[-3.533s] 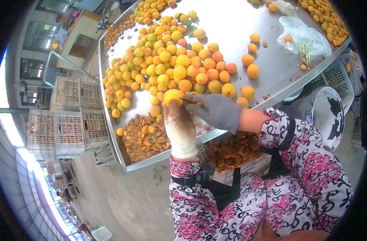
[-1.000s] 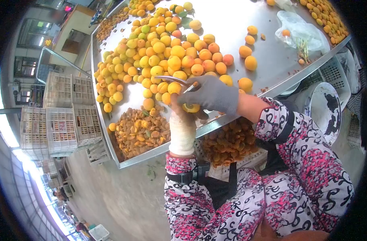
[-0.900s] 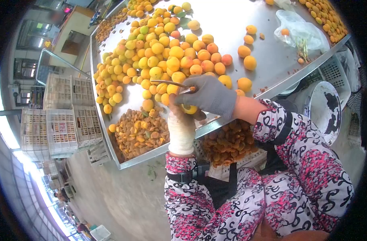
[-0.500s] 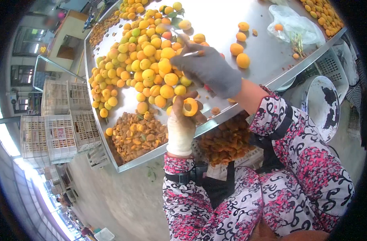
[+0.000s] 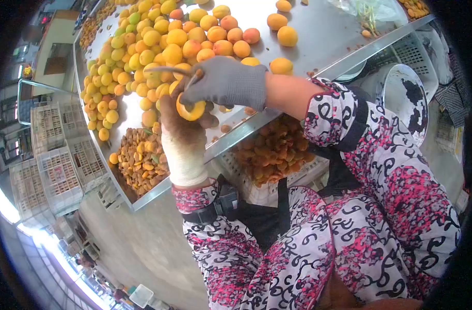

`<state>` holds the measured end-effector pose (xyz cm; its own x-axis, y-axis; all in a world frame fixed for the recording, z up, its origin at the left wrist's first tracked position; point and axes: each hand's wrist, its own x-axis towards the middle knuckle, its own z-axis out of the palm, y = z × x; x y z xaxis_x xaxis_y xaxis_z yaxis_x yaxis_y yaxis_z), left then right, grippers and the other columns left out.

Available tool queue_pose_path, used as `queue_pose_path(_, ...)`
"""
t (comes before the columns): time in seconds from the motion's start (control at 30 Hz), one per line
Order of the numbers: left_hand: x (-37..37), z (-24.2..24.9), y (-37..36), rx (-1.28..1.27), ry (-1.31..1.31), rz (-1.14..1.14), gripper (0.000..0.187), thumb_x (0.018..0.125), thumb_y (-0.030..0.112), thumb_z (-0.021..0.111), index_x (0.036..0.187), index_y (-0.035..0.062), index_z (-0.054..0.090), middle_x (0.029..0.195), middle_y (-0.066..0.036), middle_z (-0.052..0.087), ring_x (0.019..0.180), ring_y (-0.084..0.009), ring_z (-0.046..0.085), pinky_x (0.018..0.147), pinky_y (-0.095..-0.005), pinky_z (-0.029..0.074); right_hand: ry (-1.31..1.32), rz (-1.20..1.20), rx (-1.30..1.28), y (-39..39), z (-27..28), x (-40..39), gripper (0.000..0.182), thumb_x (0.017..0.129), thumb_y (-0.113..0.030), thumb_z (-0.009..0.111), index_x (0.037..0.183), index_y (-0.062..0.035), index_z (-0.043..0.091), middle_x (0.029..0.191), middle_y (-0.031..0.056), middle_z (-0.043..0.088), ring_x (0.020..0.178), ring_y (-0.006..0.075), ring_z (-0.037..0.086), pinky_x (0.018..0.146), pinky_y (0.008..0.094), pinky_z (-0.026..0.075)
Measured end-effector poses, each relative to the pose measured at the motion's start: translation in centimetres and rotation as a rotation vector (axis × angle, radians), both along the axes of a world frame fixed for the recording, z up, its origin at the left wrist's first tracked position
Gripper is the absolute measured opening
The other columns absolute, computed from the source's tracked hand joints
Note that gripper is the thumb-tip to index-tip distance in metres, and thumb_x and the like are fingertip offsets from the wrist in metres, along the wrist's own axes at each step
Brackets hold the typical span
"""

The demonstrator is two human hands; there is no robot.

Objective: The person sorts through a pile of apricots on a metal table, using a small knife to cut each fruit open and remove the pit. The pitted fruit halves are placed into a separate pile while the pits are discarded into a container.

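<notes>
My left hand (image 5: 183, 139), in a stained whitish glove, grips a cut apricot (image 5: 192, 111) above the near edge of the metal table. My right hand (image 5: 228, 81), in a grey knitted glove, is closed around a small knife (image 5: 166, 69), blurred by motion, its thin blade pointing left. The right fingers meet the apricot; the contact point is partly hidden. Just beyond both hands lies a large heap of whole apricots (image 5: 172, 53). Left of my left hand is a pile of brown apricot pits (image 5: 143, 161).
The metal table (image 5: 326, 44) has a raised rim. Below it, a white crate (image 5: 292, 178) holds orange-brown fruit pieces (image 5: 274, 147). A stained white bucket (image 5: 405, 106) stands right, stacked crates (image 5: 60, 170) left. A plastic bag (image 5: 388, 10) lies at the far right.
My right hand has come down and left onto the apricot, bringing the knife close to my left hand. The apricot's open cut face has turned. The whole view has shifted.
</notes>
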<state>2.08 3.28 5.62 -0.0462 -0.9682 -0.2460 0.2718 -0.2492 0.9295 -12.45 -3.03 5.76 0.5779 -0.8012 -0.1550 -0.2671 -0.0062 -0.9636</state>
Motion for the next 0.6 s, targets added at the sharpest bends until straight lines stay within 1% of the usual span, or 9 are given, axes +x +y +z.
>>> queue_pose_path(0.07,0.0,-0.5,0.3,-0.015,0.295,0.04,0.056,0.09,0.048,0.046,0.123,0.0021,0.045,0.105,-0.008,0.056,0.08,-0.0178,0.054,0.066,-0.0263,0.043,-0.215,0.038,0.127,-0.2,-0.6,-0.4,0.036,0.076,-0.035,0.063,0.086,-0.0001,0.064,0.061,0.0048,0.054,0.051,0.0113,0.05,0.046,0.0225,0.039)
queue_pose_path(0.1,0.0,-0.6,0.4,-0.016,0.294,0.041,0.056,0.09,0.048,0.046,0.123,0.0021,0.045,0.105,-0.008,0.056,0.08,-0.0178,0.054,0.066,-0.0263,0.043,-0.216,0.039,0.126,0.0,-0.6,-0.3,0.036,0.076,-0.035,0.063,0.086,-0.0001,0.064,0.061,0.0048,0.054,0.051,0.0113,0.05,0.046,0.0225,0.039)
queue_pose_path(0.17,-0.4,-0.6,0.6,-0.297,-0.155,-0.001,0.053,0.092,0.046,0.044,0.123,0.0028,0.046,0.093,-0.005,0.056,0.074,-0.0144,0.051,0.063,-0.0252,0.04,-0.346,-0.161,0.532,0.7,-0.2,0.2,0.031,0.08,-0.032,0.061,0.084,-0.0015,0.064,0.055,0.0031,0.049,0.046,0.0103,0.045,0.043,0.0236,0.033)
queue_pose_path(0.2,-0.5,-0.7,0.6,-0.302,-0.158,0.001,0.053,0.092,0.046,0.044,0.123,0.0028,0.046,0.093,-0.005,0.056,0.074,-0.0144,0.051,0.063,-0.0252,0.04,-0.429,-0.185,0.538,1.4,0.7,0.1,0.028,0.08,-0.031,0.062,0.079,-0.0025,0.064,0.051,0.0024,0.046,0.043,0.0097,0.042,0.042,0.0238,0.031)
queue_pose_path(0.3,-0.1,-1.0,0.3,-0.112,0.3,0.051,0.054,0.092,0.051,0.039,0.118,0.0048,0.05,0.071,-0.002,0.051,0.056,-0.0128,0.042,0.054,-0.0242,0.036,-0.354,-0.105,0.428,1.2,1.1,-0.2,0.025,0.08,-0.029,0.063,0.075,-0.0039,0.062,0.051,0.0015,0.045,0.043,0.0093,0.041,0.042,0.0233,0.031)
queue_pose_path(0.37,2.1,-4.7,-0.2,-0.278,-0.287,0.293,0.052,0.088,0.05,0.048,0.116,0.0062,0.05,0.095,-0.008,0.059,0.075,-0.0169,0.058,0.06,-0.0263,0.046,-0.356,-0.1,0.355,0.6,2.0,-0.2,0.027,0.08,-0.03,0.063,0.075,-0.0043,0.062,0.052,-0.0003,0.045,0.043,0.0082,0.041,0.041,0.0226,0.03)
queue_pose_path(0.43,0.9,-1.8,0.0,0.096,0.613,0.188,0.052,0.087,0.048,0.05,0.116,0.0051,0.049,0.102,-0.009,0.058,0.083,-0.0184,0.058,0.062,-0.0295,0.047,-0.467,-0.435,0.399,-0.1,3.0,-0.3,0.027,0.083,-0.031,0.061,0.074,-0.0052,0.061,0.053,-0.0021,0.044,0.043,0.0073,0.038,0.04,0.0223,0.028)
queue_pose_path(0.47,0.7,-1.8,-0.1,0.096,0.779,0.106,0.05,0.087,0.046,0.052,0.115,0.0041,0.05,0.102,-0.008,0.057,0.085,-0.0201,0.057,0.063,-0.0329,0.047,-0.586,-0.423,0.368,-0.9,2.4,-0.8,0.029,0.083,-0.033,0.061,0.074,-0.0056,0.06,0.053,-0.0025,0.044,0.042,0.0069,0.036,0.038,0.0225,0.027)
queue_pose_path(0.6,-0.9,-1.4,0.4,0.188,0.612,0.016,0.052,0.087,0.047,0.048,0.112,0.0021,0.052,0.083,-0.007,0.056,0.064,-0.0163,0.048,0.053,-0.0257,0.04,-0.785,-0.499,0.327,-1.7,4.0,-1.9,0.031,0.085,-0.037,0.059,0.078,-0.0066,0.057,0.055,-0.0025,0.043,0.043,0.0059,0.038,0.04,0.0216,0.028)
